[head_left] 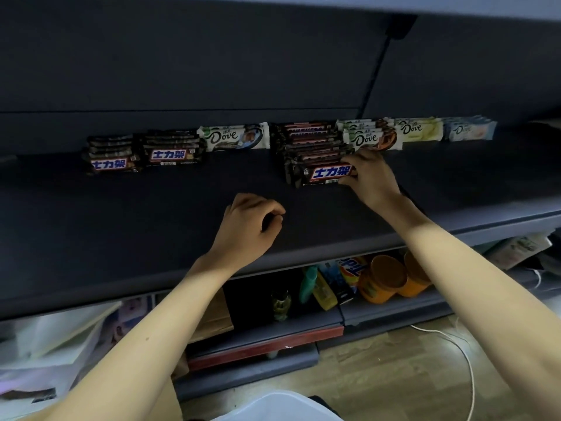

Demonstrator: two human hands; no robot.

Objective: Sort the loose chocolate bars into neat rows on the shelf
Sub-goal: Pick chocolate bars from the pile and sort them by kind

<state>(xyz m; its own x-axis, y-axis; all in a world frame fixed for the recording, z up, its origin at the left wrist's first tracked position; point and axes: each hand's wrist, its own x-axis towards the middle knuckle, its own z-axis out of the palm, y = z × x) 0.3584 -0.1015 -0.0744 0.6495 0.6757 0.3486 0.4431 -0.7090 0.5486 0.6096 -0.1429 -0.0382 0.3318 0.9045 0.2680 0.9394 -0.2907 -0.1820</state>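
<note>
The front chocolate bar (328, 174) of the middle row was pinched at its right end by the right hand (372, 177), likely to be squared with the bars (309, 141) behind. The left hand (250, 227) was held loosely curled, empty, above the shelf (121, 226).

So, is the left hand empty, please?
Empty: the left hand curls loosely on nothing above the shelf; the right hand grips the front bar.
</note>
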